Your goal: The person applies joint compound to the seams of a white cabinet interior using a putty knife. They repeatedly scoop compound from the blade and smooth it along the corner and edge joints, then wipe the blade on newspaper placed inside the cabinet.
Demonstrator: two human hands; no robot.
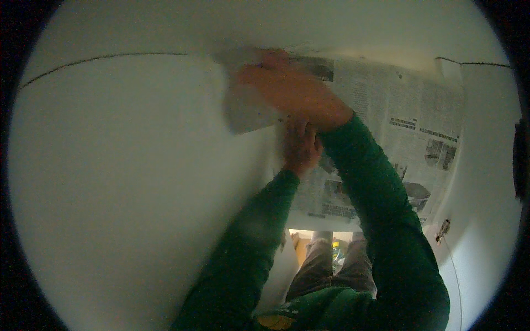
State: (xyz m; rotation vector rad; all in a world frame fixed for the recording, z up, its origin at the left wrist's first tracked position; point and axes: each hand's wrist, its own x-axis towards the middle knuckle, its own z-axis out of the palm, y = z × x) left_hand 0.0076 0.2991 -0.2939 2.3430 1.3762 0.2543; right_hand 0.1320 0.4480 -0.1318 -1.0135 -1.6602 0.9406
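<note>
A sheet of newspaper [375, 116] lies against a white surface, covering the area in front of me. My left hand [302, 144] rests at its left edge, with the fingers stretched out and partly in shadow. Across and above it reaches my right hand [292, 91], smeared by motion, near the upper left corner of the newspaper. Beside and under the right hand is a grey, flat, sheet-like piece [243, 110] with a straight lower edge. Whether the right fingers grip this piece cannot be made out.
A broad white panel [127, 182] fills the left side. Another white panel [486, 165] at the right carries a small metal fitting [443, 230] and a thin cord. Dark seams run along the top. My legs [314, 265] show below the newspaper.
</note>
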